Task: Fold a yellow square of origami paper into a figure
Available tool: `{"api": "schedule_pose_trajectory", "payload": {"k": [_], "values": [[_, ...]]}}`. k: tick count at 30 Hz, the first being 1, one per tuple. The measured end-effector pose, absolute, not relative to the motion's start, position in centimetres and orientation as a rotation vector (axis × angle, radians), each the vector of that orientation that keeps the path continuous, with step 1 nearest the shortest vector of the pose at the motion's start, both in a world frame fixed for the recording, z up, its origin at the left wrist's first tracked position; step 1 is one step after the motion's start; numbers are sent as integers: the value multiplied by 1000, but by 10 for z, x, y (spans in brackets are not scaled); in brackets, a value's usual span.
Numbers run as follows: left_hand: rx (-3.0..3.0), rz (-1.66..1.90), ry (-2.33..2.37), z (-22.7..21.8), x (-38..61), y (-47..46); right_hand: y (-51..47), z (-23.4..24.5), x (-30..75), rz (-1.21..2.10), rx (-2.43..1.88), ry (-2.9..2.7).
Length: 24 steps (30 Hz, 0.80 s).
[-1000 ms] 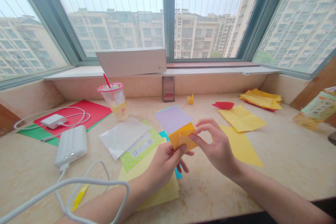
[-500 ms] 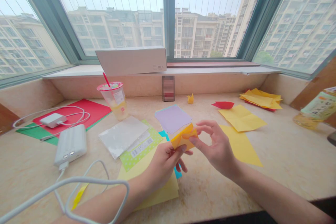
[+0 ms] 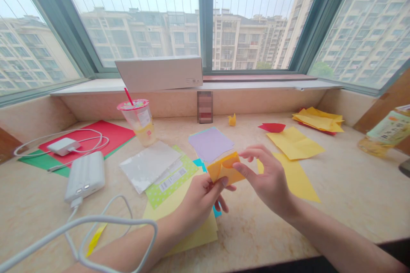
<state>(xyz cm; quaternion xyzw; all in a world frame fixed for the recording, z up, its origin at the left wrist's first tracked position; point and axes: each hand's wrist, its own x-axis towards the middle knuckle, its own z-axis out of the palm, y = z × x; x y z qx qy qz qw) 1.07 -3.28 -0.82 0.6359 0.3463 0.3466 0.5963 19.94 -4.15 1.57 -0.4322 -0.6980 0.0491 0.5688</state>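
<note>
Pinching the folded orange paper (image 3: 221, 168) along its lower edge, the left hand (image 3: 203, 194) keeps a closed grip, thumb in front, and holds it above the desk (image 3: 265, 239). The right hand (image 3: 272, 179) has its thumb against the paper's right side, a gap showing between thumb and index finger; whether that grip has hold of the paper, I cannot tell. Pale yellow paper (image 3: 198, 234) lies under the left forearm. Beyond the orange paper are a purple sheet (image 3: 211, 143) and a small yellow folded figure (image 3: 232, 120); a creased yellow sheet (image 3: 294, 143) lies to the right.
</note>
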Motion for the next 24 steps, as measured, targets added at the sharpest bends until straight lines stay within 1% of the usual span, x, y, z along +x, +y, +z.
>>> {"api": "schedule_pose_trajectory", "payload": {"k": [12,18,20,24], "values": [[1445,819,812,-6,11,-32,-43,13,197,101,-1022,-1687],[1450,841,795,-10,10,-31,-43,18,196,364,-1078,-1638],[1455,854,800,-10,10,-30,-43,19,196,406,-1070,-1664],[1454,850,810,-8,11,-31,-42,15,195,313,-1014,-1708]]}}
